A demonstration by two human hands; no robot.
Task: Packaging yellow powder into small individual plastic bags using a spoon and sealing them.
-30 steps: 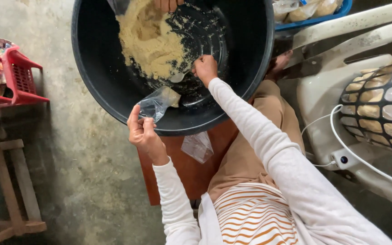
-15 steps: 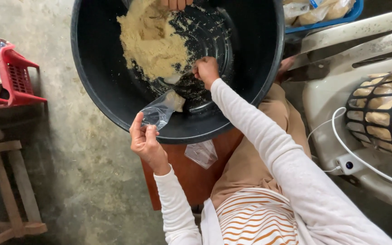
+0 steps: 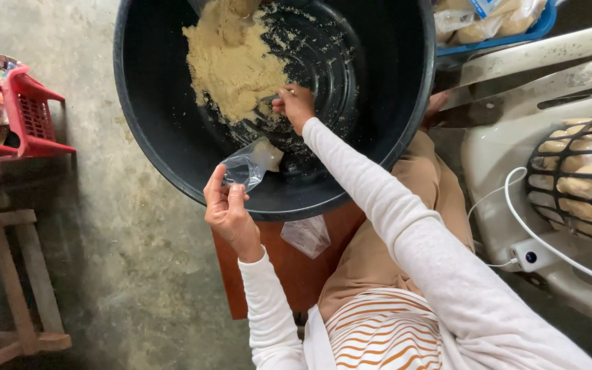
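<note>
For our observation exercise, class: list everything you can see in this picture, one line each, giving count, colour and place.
tub: one, black, round, top centre, on the floor
powder heap: one, pale yellow-tan, inside the tub, upper left part
small plastic bag: one, clear, over the tub's near rim
loose bags: a few, clear, on the red-brown seat below the tub
baskets: red, far left edge; count unclear
wooden stool: one, brown, lower left
blue tray: one, top right, holding filled bags
fan: one, white with dark grille, right
cable: one, white, by the fan
left hand: holds the small plastic bag
right hand: in the tub at the heap's edge, gripping something small
</note>
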